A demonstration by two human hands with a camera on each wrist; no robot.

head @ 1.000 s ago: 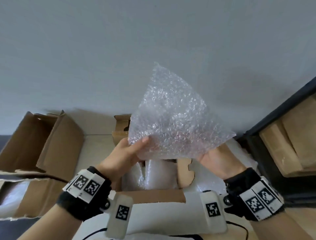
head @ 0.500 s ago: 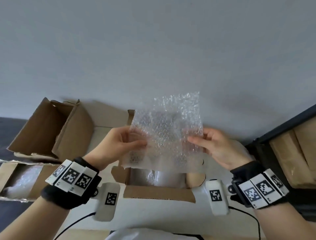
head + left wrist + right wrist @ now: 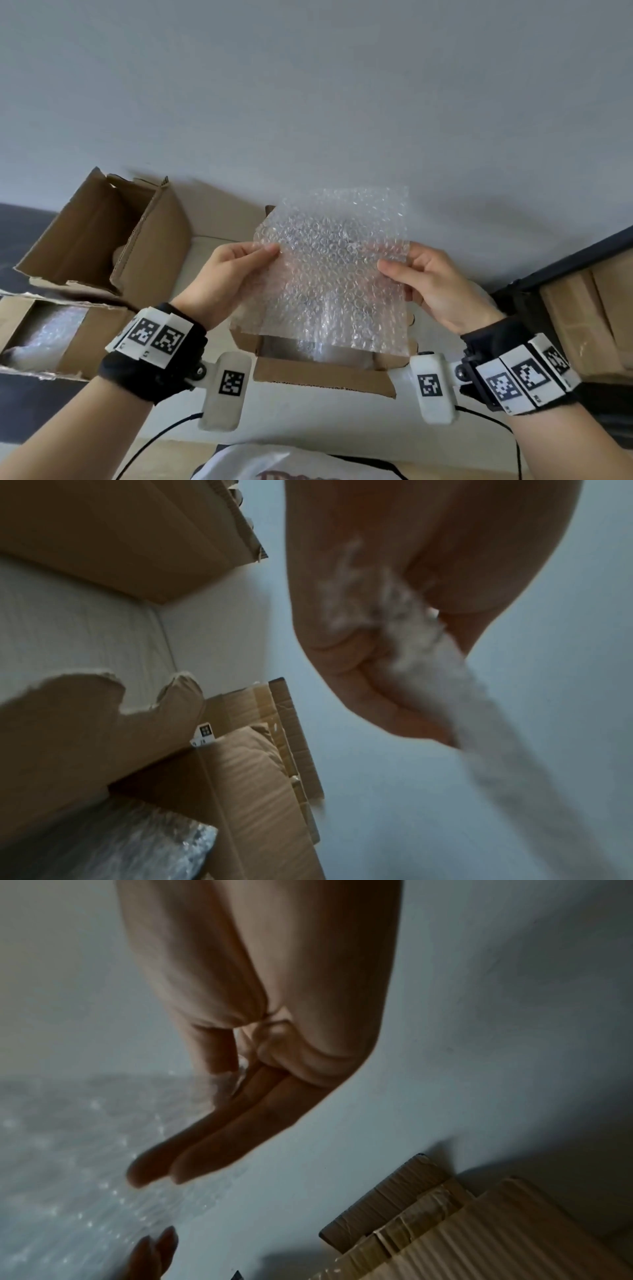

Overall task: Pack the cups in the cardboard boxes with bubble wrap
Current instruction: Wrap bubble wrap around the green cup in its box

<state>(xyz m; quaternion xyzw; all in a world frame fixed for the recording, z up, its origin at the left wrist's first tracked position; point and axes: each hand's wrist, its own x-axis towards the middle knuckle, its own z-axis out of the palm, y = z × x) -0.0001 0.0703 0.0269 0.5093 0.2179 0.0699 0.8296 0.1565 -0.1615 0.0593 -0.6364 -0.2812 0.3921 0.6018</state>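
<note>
I have the bubble wrap sheet [image 3: 335, 270] up in front of me, held flat and roughly upright between both hands, above the open cardboard box [image 3: 323, 375] that sits on the pale tabletop [image 3: 202, 246] right under it. My left hand [image 3: 227, 279] pinches the sheet's left edge, thumb on the near face and fingers curled behind; the left wrist view shows the wrap bunched in that pinch, though the picture is blurred. My right hand [image 3: 433, 284] grips the right edge the same way, thumb in front, and from the right wrist camera I can see two fingers [image 3: 205, 1145] stretched along the back of the sheet while thumb and forefinger nip the edge. Through the lower part of the sheet, something wrapped in more bubble wrap [image 3: 329, 353] stands in the box (I cannot tell whether it is a cup). Off to my left lie two more boxes: an open brown carton [image 3: 102, 236] tipped on its side towards the wall, and nearer me a second carton [image 3: 99, 339] with a wad of bubble wrap [image 3: 51, 329] inside it. At the right stands a dark-framed shelf [image 3: 534, 308] holding stacked flat cardboard [image 3: 589, 308]. Both wrists carry black bands with white marker tags and white camera pods, cables trailing below.
</note>
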